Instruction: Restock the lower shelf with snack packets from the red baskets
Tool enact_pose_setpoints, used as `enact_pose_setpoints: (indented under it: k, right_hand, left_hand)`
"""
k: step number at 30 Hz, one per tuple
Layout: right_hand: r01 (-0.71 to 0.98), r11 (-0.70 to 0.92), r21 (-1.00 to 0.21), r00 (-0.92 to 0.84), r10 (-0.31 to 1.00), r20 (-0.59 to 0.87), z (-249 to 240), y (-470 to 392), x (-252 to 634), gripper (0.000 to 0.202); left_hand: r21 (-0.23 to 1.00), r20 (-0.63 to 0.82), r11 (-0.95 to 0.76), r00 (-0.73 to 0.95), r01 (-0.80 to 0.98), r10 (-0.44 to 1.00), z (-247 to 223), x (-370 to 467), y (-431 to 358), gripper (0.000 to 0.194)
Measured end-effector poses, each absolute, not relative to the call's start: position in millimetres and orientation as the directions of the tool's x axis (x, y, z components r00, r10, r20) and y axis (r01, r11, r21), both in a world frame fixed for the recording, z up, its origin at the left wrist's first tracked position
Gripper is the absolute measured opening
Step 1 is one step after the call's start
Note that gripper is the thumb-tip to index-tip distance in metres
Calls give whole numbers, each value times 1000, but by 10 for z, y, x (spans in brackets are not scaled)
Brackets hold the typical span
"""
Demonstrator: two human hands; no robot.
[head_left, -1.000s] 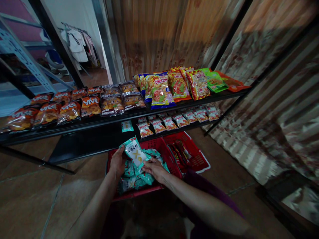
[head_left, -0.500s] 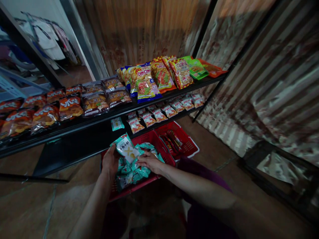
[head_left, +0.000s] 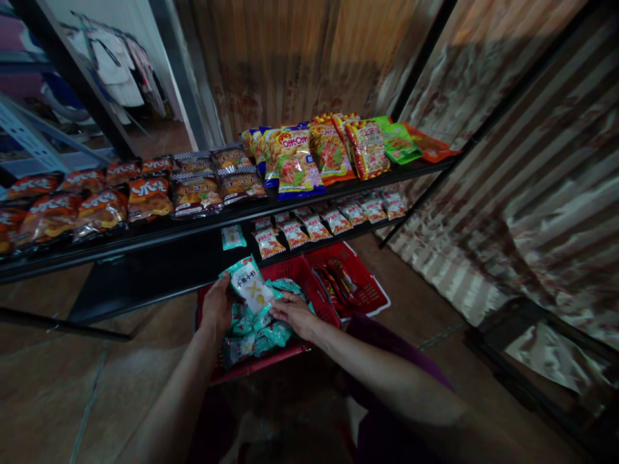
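Observation:
A teal and white snack packet (head_left: 251,287) is held slightly tilted above a red basket (head_left: 271,368). My left hand (head_left: 217,303) grips its upper left edge, fingers closed on it. At its lower right corner my right hand (head_left: 294,313) pinches the same packet. More teal packets (head_left: 271,335) lie heaped in the basket under both hands. One similar teal packet (head_left: 233,237) rests on the lower shelf (head_left: 169,267), just beyond the basket.
Several small orange-white packets (head_left: 312,227) stand in rows on the lower shelf. Larger snack bags (head_left: 297,161) line the upper shelf (head_left: 285,205). A second red basket (head_left: 372,290) with dark red packets sits at right. A patterned curtain (head_left: 483,193) hangs behind.
The view has shifted, so the shelves appear farther right. The held packet is turned a little more face-up, and my right hand has come up to its lower corner.

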State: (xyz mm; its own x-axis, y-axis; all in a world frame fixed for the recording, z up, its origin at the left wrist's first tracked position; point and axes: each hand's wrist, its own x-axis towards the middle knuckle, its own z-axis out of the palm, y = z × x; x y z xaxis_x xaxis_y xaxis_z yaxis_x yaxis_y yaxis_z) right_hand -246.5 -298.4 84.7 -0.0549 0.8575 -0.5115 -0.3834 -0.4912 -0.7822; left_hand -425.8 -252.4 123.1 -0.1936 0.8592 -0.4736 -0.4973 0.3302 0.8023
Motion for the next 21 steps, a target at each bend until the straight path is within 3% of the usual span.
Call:
enact_pose_setpoints:
  k: [7, 13, 21]
  right_hand:
    - [-477, -516, -712, -66, 828, -557, 882, -2985, -2511, 33]
    - [-530, -612, -587, -258, 775, -576, 907, -3065, -2554, 45]
    - [-349, -597, -722, -202, 801, -564, 900, -3092, -2568, 46]
  left_hand:
    - [750, -519, 349, -174, -562, 837, 1221, -4240, -2566, 16]
    - [721, -546, 340, -193, -603, 815, 1245, -4237, -2571, 13]
    - [708, -572, 359, -195, -608, 797, 1280, -4215, -2580, 13]
